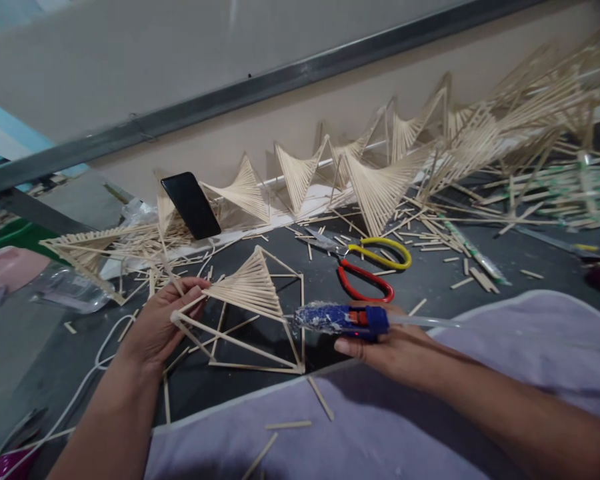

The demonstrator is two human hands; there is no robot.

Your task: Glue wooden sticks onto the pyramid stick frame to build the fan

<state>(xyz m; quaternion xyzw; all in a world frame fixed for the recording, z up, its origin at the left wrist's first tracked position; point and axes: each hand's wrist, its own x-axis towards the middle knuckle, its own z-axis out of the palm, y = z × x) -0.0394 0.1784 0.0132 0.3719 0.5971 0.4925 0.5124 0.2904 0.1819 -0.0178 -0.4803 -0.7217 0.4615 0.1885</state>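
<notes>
Seen from my remote seat through the head camera, a small stick frame (247, 288) of pale, thin wooden sticks occupies the space between two bare hands above a dark worktop (320, 287). Across its upper part, a closely laid row of sticks fans into a twisted, curved surface, narrow toward the left and broader along the right. Below, single sticks form an open skeleton of long edges, with one stick crossing behind; whitish blobs mark some corners.

The left hand (160, 323) pinches the frame's left end between thumb and fingers, so the piece extends rightward from the fingertips. The right hand (387, 350) is wrapped around a blue glue gun (325, 319), its barrel crusted with whitish residue and a clear glue stick (430, 321) trailing from the rear. I see the nozzle at the lower right end of the fanned row; whether it touches the wood, I cannot tell. The frame thus lies right of the left hand and just left of the gun's tip.

Behind it stand a black phone (191, 205), scissors (344, 252) lying with red and yellow handles, and similar twisted stick models (380, 187).
</notes>
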